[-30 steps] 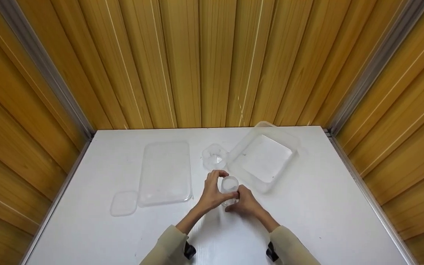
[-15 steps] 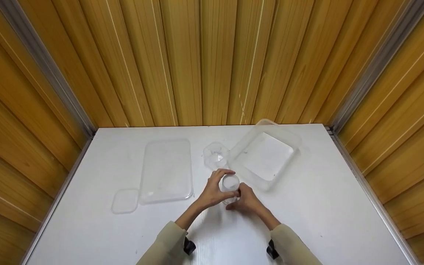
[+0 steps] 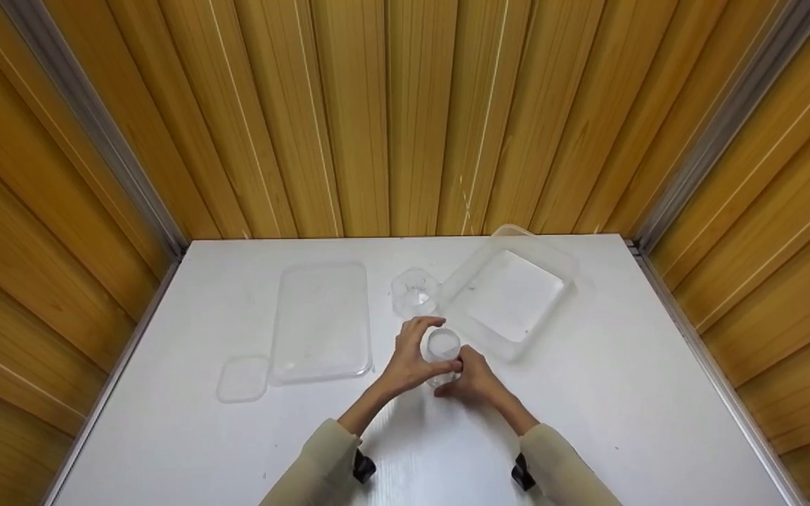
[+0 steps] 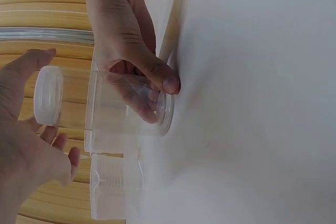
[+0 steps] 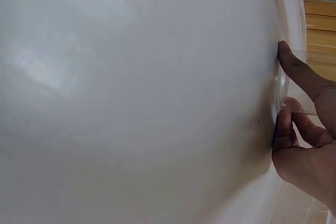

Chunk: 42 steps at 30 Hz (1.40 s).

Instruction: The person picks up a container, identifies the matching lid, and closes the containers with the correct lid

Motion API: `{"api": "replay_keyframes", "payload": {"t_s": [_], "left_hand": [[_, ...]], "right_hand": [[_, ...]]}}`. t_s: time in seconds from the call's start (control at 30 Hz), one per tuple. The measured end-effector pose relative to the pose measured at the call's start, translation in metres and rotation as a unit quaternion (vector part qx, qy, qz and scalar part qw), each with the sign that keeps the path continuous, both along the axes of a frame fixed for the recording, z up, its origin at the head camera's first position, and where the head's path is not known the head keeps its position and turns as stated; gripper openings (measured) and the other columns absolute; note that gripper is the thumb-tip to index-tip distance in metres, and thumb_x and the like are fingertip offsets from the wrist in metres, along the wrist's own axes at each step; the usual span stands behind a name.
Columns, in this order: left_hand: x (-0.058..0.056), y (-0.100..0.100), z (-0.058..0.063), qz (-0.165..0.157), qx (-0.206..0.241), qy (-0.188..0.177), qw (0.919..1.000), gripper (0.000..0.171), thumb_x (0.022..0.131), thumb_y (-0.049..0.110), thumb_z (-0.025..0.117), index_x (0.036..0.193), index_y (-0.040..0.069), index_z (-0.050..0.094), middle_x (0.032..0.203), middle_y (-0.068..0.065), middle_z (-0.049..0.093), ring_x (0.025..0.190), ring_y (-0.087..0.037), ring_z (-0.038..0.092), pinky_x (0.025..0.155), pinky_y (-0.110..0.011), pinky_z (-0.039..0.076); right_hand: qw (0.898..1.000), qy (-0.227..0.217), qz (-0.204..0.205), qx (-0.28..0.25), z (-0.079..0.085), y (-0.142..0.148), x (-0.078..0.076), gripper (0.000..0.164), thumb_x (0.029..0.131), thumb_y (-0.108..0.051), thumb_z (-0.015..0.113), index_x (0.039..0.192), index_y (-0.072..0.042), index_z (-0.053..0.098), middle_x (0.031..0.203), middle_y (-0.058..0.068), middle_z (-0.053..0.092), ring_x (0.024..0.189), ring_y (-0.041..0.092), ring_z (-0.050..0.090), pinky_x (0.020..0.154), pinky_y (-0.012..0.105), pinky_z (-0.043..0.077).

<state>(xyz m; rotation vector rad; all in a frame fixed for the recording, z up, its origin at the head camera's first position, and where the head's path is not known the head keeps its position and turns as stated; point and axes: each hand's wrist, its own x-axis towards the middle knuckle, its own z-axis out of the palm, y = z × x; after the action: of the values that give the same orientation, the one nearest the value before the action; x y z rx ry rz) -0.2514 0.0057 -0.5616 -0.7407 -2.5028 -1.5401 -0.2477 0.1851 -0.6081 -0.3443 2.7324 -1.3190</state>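
Clear plastic stands between my hands: a jar [image 4: 107, 111], upright and low over the white table [image 3: 616, 393], with a round lid [image 4: 48, 95] on its top. Whether its base touches the tabletop I cannot tell. My right hand [image 3: 474, 379] grips the jar near its base, thumb on one side and fingers on the other. My left hand [image 3: 405, 362] curves loosely about the lid without pinching it; the left wrist view shows a gap beside one fingertip. Almost nothing has changed over the last second: both hands keep this pose, and only the head view has tipped slightly. I take that as a brief hold in the work, the jar steadied, though how firmly the lid is seated I can't see. Beyond my hands, the faceted cup [image 3: 403, 302] stays just beside the deep tub [image 3: 496, 342]; the flat rectangular piece [image 3: 322, 323] and small square piece [image 3: 243, 379] lie to the left, untouched.
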Motion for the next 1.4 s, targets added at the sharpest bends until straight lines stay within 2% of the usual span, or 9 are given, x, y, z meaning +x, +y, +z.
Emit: {"api": "replay_keyframes", "payload": {"t_s": [0.17,0.33,0.5,0.6,0.83,1.03,1.1,1.23,1.4], "left_hand": [[0.007,0.003,-0.004,0.082,-0.077,0.065,0.9916,0.081,0.063,0.051,0.094,0.118,0.008,0.053,0.113,-0.008,0.057,0.109,-0.024,0.047,0.092,-0.039,0.038],[0.007,0.008,-0.002,0.113,-0.089,0.101,0.9845,0.078,0.063,0.052,0.094,0.113,0.010,0.053,0.105,-0.005,0.057,0.101,-0.020,0.047,0.087,-0.035,0.039],[0.008,0.009,0.004,0.134,-0.110,0.109,0.9788,0.067,0.068,0.048,0.092,0.110,0.010,0.055,0.101,-0.005,0.059,0.096,-0.019,0.048,0.085,-0.036,0.041],[0.007,0.008,0.010,0.113,-0.114,0.106,0.9814,0.060,0.074,0.041,0.090,0.111,0.008,0.057,0.104,-0.006,0.060,0.099,-0.021,0.049,0.086,-0.038,0.042],[0.000,-0.003,0.019,0.025,-0.116,0.084,0.9893,0.053,0.078,0.028,0.086,0.120,0.008,0.060,0.121,-0.008,0.064,0.114,-0.026,0.053,0.096,-0.045,0.040],[0.001,-0.013,0.015,-0.041,-0.068,0.012,0.9968,0.056,0.077,0.014,0.084,0.128,0.006,0.061,0.131,-0.009,0.063,0.122,-0.029,0.052,0.096,-0.038,0.033],[0.001,-0.014,0.014,-0.056,-0.054,-0.005,0.9970,0.059,0.077,0.015,0.085,0.130,0.007,0.061,0.133,-0.009,0.062,0.123,-0.029,0.052,0.096,-0.037,0.031],[0.001,-0.011,0.013,-0.064,-0.041,-0.006,0.9971,0.069,0.077,0.030,0.088,0.136,0.010,0.058,0.137,-0.006,0.063,0.127,-0.027,0.052,0.099,-0.038,0.031],[0.004,-0.008,0.012,-0.026,-0.048,0.030,0.9980,0.084,0.076,0.038,0.089,0.143,0.006,0.050,0.143,-0.010,0.058,0.134,-0.028,0.048,0.108,-0.049,0.030]], "right_hand": [[1.000,-0.005,-0.006,-0.002,0.000,0.001,0.001,0.054,0.062,-0.008,0.097,0.095,0.002,0.055,0.089,0.008,0.058,0.081,0.015,0.049,0.071,0.028,0.044],[1.000,0.009,-0.013,-0.008,0.000,-0.002,0.000,0.060,0.060,-0.008,0.097,0.104,0.007,0.059,0.097,0.014,0.064,0.086,0.018,0.054,0.078,0.032,0.050],[1.000,0.003,0.000,-0.025,-0.001,-0.002,-0.003,0.063,0.060,-0.004,0.097,0.109,0.011,0.059,0.096,0.012,0.062,0.083,0.017,0.051,0.072,0.027,0.046],[1.000,-0.007,-0.003,-0.019,0.001,-0.002,-0.006,0.064,0.060,-0.005,0.097,0.109,0.010,0.059,0.095,0.011,0.062,0.082,0.017,0.051,0.072,0.026,0.045],[1.000,-0.018,-0.011,-0.018,0.005,-0.003,-0.007,0.066,0.060,-0.004,0.097,0.111,0.008,0.057,0.102,0.015,0.065,0.090,0.021,0.058,0.080,0.034,0.051],[0.999,-0.031,-0.004,-0.013,0.001,-0.006,0.001,0.062,0.060,-0.006,0.097,0.105,0.005,0.056,0.096,0.011,0.059,0.086,0.018,0.052,0.075,0.030,0.045],[0.999,-0.033,-0.007,-0.008,0.001,-0.007,0.002,0.062,0.061,-0.007,0.097,0.106,0.005,0.056,0.097,0.011,0.060,0.087,0.018,0.053,0.076,0.030,0.046],[0.999,-0.032,-0.022,-0.012,0.003,-0.006,0.002,0.062,0.061,-0.004,0.096,0.107,0.007,0.056,0.100,0.016,0.065,0.090,0.021,0.058,0.082,0.034,0.051],[0.999,-0.024,-0.029,-0.013,0.005,-0.007,0.000,0.060,0.059,-0.001,0.096,0.105,0.007,0.057,0.099,0.017,0.065,0.090,0.021,0.059,0.083,0.036,0.052]]}}
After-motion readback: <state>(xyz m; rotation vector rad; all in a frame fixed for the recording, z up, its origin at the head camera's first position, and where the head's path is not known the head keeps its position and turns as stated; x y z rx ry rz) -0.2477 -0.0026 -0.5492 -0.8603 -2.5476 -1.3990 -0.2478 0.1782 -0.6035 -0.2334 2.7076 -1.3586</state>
